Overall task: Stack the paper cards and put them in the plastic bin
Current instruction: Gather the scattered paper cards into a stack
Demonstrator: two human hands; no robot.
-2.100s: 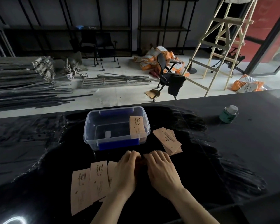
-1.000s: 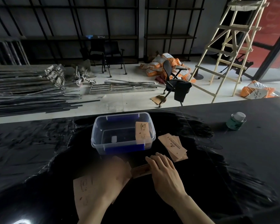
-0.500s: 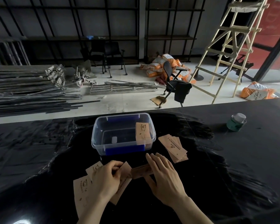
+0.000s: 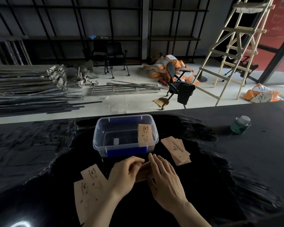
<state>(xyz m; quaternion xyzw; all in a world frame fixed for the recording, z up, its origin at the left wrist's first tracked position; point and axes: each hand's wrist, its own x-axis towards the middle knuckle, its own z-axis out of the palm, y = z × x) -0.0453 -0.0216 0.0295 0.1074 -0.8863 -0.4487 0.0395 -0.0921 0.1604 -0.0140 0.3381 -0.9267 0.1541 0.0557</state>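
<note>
A clear bin point(image 4: 103, 138) with blue latches sits on the black desk point(image 4: 236, 161), just beyond the hands. Inside it, at the right end, one card point(image 4: 145, 134) leans against the wall, its top edge near the rim; the rest of the bin floor is bare apart from a small pale label.

Both hands lie close together in front of the bin, palms down. The left hand point(image 4: 123, 176) curls its fingers over the left end of a small stack point(image 4: 144, 169) of cards, thumb side toward the bin. The right hand point(image 4: 165, 179) lies flatter, its fingers stretched forward and pressed against the stack's right side. Between them the stack is pinched from both ends, mostly hidden under the fingers, so how many cards it holds cannot be told.

To the left, partly under the left forearm, two loose cards point(image 4: 90, 182) overlap on the desk. To the right of the bin a fanned pile point(image 4: 175, 149) lies apart from the hands. A green jar point(image 4: 240, 125) stands far right on the desk.
</note>
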